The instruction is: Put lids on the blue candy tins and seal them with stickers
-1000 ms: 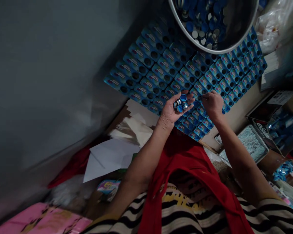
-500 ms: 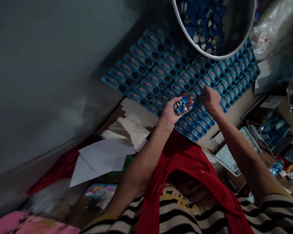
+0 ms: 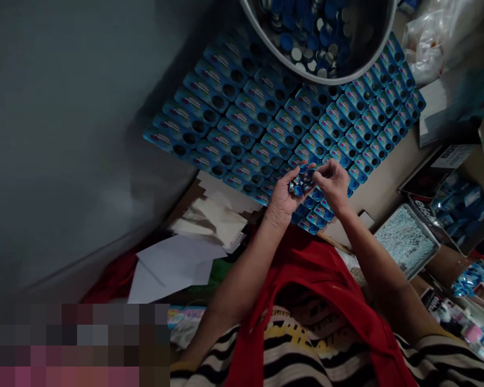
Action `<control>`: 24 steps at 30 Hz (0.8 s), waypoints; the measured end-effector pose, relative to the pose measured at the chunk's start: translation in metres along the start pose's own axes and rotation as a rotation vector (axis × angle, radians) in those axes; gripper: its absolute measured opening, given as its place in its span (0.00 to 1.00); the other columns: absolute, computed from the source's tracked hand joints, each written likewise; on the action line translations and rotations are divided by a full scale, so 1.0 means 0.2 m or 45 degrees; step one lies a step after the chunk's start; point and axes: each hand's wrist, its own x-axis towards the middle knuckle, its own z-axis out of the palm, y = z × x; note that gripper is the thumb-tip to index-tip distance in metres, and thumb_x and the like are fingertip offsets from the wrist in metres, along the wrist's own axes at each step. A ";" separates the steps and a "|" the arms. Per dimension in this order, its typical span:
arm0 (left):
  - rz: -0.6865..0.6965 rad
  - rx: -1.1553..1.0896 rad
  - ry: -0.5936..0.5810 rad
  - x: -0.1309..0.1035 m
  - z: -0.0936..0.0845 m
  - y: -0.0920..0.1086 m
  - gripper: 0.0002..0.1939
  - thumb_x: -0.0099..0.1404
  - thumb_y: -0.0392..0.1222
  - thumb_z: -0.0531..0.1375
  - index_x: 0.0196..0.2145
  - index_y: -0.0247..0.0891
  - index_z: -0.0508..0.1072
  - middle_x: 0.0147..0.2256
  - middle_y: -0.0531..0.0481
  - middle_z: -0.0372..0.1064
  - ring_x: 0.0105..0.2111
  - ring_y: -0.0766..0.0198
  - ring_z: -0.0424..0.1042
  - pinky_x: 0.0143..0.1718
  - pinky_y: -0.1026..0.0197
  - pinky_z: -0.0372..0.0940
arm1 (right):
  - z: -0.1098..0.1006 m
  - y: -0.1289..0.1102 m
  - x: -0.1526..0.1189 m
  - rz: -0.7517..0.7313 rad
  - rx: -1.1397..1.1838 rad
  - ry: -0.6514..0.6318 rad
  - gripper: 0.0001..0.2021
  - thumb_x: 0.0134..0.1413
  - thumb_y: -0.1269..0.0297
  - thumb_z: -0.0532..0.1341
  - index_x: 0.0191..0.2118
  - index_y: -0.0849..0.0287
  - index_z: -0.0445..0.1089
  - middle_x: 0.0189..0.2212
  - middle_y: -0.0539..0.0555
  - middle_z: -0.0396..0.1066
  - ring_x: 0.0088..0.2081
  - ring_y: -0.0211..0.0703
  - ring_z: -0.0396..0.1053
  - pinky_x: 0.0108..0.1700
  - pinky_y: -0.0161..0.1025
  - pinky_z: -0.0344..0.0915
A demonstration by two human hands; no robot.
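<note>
My left hand (image 3: 285, 194) is cupped, palm up, around several small blue and silver caps (image 3: 300, 185). At its fingertips, my right hand (image 3: 333, 183) pinches what looks like one blue cap (image 3: 312, 172). Both hands are over the near part of a wide layout of blue printed cards (image 3: 282, 123), each with a round hole at one end. Blue caps sit in the holes of the cards nearest me, while the holes farther off look dark. A large metal bowl (image 3: 318, 80) with many blue and silver caps stands at the top, over the far cards.
A grey wall (image 3: 64, 134) rises on the left. White papers (image 3: 177, 263) lie below it. To the right are a tray of pale blue pellets (image 3: 405, 239), an open dark box with blue packets (image 3: 462, 209) and clear plastic bags (image 3: 425, 51).
My right hand has come from over the cards to the fingertips of my left hand. The view has shifted, so the bowl and cards appear farther left.
</note>
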 end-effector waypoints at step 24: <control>-0.033 0.050 0.061 0.01 0.06 0.07 0.09 0.69 0.36 0.68 0.46 0.38 0.79 0.39 0.49 0.83 0.41 0.59 0.84 0.47 0.56 0.80 | -0.19 -0.25 0.47 -0.601 -0.841 -0.878 0.12 0.59 0.61 0.69 0.49 0.52 0.79 0.45 0.54 0.77 0.47 0.49 0.73 0.53 0.47 0.71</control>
